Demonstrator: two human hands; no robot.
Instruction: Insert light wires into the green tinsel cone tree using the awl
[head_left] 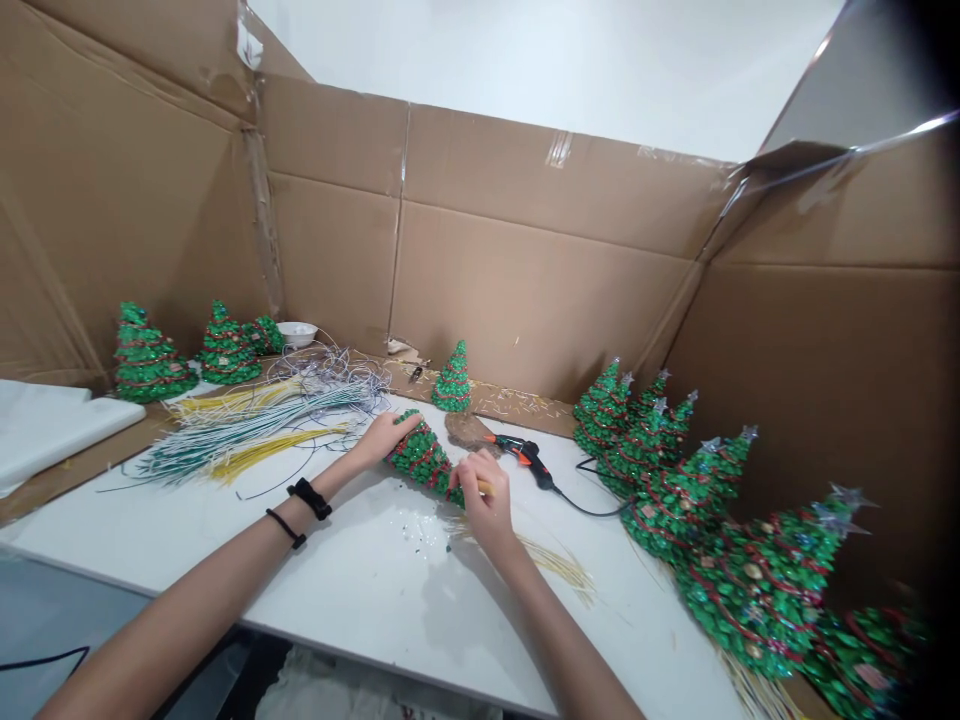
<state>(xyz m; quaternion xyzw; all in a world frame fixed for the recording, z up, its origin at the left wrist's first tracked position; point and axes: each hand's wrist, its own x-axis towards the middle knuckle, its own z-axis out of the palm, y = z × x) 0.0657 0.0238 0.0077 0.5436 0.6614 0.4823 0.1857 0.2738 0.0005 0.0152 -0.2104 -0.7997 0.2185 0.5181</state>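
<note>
A small green Christmas tree ornament [421,455] with red garland lies tilted over the white table, its narrow end pointing to the right. My left hand [384,438] grips it at the wide end. Close to the narrow end, my right hand [486,500] is closed on a tool with a yellowish handle [486,488]; the working end is hidden. Green and clear bits [427,530] lie scattered on the table below the tree. Under my right wrist is a bundle of thin pale-yellow wires [559,565].
A glue gun [529,458] with a black cord rests on a brown pad [466,430]. Bundles of green, white and yellow wires [255,430] lie at left. Star-topped trees [765,580] line the right side; others [150,360] stand at left. Cardboard walls [540,260] enclose the table [345,590].
</note>
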